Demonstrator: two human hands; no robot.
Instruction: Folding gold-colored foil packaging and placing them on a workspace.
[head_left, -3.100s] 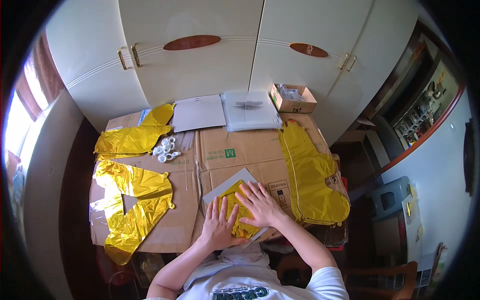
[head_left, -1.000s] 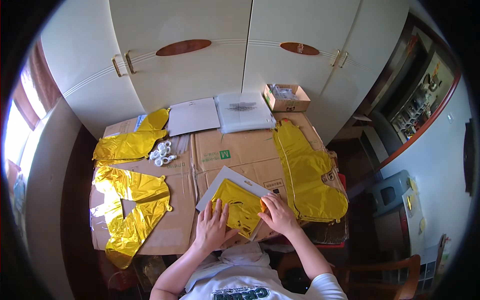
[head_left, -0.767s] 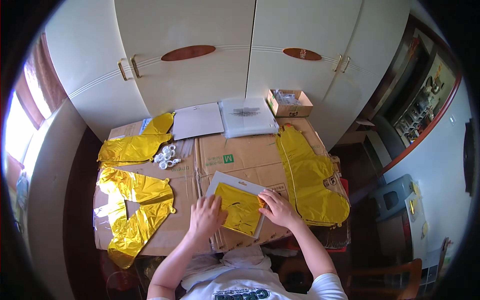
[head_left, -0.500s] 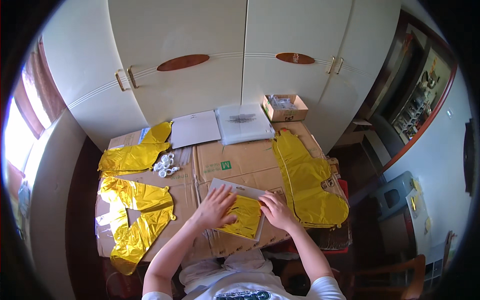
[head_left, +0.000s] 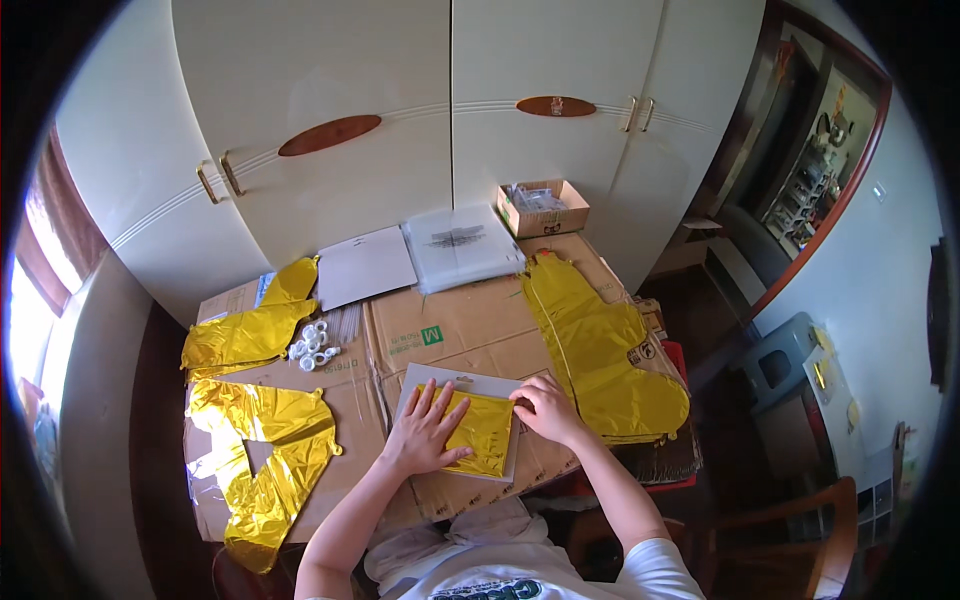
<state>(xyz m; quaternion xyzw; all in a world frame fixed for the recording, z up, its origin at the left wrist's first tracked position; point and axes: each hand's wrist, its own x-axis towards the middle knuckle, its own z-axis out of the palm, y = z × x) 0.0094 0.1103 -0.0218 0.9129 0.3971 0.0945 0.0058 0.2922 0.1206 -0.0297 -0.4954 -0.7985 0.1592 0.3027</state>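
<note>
A folded gold foil balloon [head_left: 487,433] lies flat on a pale grey card [head_left: 418,375] that has a hang hole at its top edge. My left hand [head_left: 425,432] rests palm down over the left part of the foil, its fingers spread. At the upper right corner of the folded balloon, my right hand [head_left: 545,408] is closed in a pinch on the foil's edge. The fingertips partly hide that corner.
Flat gold foil balloons [head_left: 262,440] lie at the left, and a stack of them [head_left: 610,350] at the right. Near the back are white rings [head_left: 312,345], thin clear straws [head_left: 345,325], grey cards [head_left: 365,268], clear plastic bags [head_left: 465,250] and a small carton [head_left: 545,220]. Cardboard [head_left: 450,335] covers the table.
My left hand has settled flat on the folded foil, further left. My right hand's fingers have drawn into a pinch at the corner. The whole view has shifted slightly.
</note>
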